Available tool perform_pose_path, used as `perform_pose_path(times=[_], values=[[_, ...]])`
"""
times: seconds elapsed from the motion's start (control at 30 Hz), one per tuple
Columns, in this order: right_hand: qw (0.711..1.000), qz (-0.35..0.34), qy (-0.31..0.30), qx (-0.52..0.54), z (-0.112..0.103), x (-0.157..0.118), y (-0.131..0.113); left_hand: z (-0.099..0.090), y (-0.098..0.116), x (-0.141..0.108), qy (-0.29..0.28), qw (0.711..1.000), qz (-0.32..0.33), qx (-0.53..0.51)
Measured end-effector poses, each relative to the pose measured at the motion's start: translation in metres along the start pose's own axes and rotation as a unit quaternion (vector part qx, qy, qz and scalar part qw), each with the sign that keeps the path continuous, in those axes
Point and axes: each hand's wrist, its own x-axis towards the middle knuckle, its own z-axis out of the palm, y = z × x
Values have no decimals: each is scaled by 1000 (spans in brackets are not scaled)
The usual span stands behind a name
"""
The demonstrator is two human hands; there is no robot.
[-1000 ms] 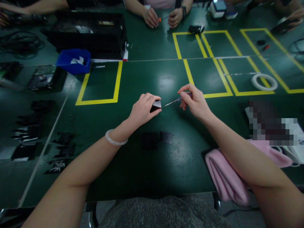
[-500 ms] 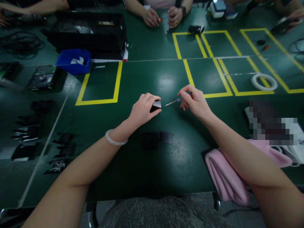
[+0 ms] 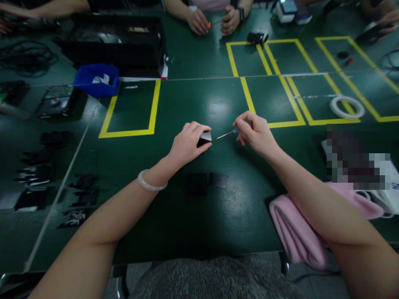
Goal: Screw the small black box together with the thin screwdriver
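A small black part with a pale grey face (image 3: 205, 136) is pinched between the thumb and fingers of my left hand (image 3: 188, 142), just above the green table. My right hand (image 3: 254, 132) grips the handle of a screwdriver (image 3: 225, 134). Its thin metal shaft points left, and the tip meets the right edge of the part; whether it sits in a screw is too small to tell. Below my hands, a square black plastic piece (image 3: 196, 184) and a thin dark plate (image 3: 218, 180) lie side by side on the table.
Black plastic parts (image 3: 82, 197) lie in groups at the left. A blue bin (image 3: 96, 81) stands before a large black housing (image 3: 118, 45). To the right are a white tape ring (image 3: 347, 107) and a pink cloth (image 3: 299, 232). Across the table are a co-worker's hands (image 3: 199, 22).
My hands, the small part and the screwdriver stay almost still. Across the table, the co-worker's hands have shifted slightly.
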Motion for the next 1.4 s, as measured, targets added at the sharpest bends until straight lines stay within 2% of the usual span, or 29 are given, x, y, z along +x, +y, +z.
perform_pose_path(times=[0.17,0.83,1.0,1.23,1.4], values=[[999,-23,-8,34,1,1,2,0,0,0,-2,1000,-7,0],[1000,-16,-6,3,0,0,1,0,0,0,4,1000,-1,1],[999,-26,-4,35,1,0,4,0,0,0,1,1000,-4,-1],[1000,-14,-3,8,0,0,3,0,0,0,1,1000,-2,1],[999,-24,-1,37,1,0,3,0,0,0,0,1000,-4,4]])
